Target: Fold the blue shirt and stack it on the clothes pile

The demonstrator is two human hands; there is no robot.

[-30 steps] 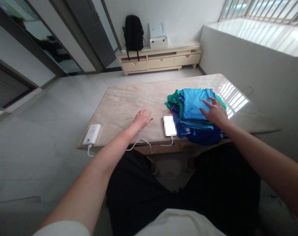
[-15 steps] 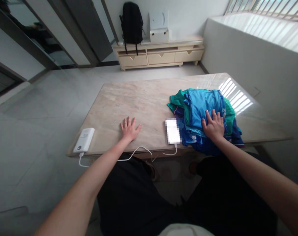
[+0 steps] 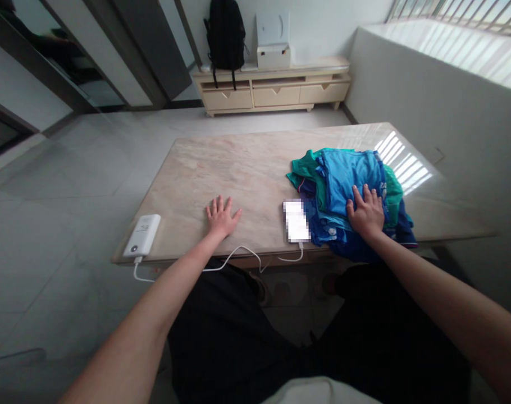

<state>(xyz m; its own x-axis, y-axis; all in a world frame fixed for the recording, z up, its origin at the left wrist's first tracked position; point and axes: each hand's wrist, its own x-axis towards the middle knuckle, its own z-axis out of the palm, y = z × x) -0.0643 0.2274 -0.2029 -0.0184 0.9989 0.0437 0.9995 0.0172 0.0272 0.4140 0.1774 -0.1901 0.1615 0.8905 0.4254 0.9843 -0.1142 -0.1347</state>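
My left hand point(image 3: 223, 217) lies flat on the marble-look table point(image 3: 222, 163), fingers spread, holding nothing. On the right, my right hand point(image 3: 367, 213) rests open, palm down, on a pile of folded clothes. A light blue garment point(image 3: 350, 171) tops the pile, with green cloth point(image 3: 306, 167) and dark blue cloth point(image 3: 343, 247) showing beneath it. Between my hands, against the pile's left side, is a phone point(image 3: 296, 221) with a blurred-out bright screen. A white cable point(image 3: 242, 248) plugs into its lower end and hangs over the table's front edge.
A white power bank point(image 3: 142, 235) sits at the table's left front corner, with a cable plugged in. Beyond the table, a low cabinet point(image 3: 276, 98) bears a black backpack point(image 3: 226, 39) and a white box point(image 3: 273, 56). A wall point(image 3: 445, 106) runs along the right.
The whole view has shifted slightly, so things appear a little higher. Both hands stay in the same places on the table and the clothes.
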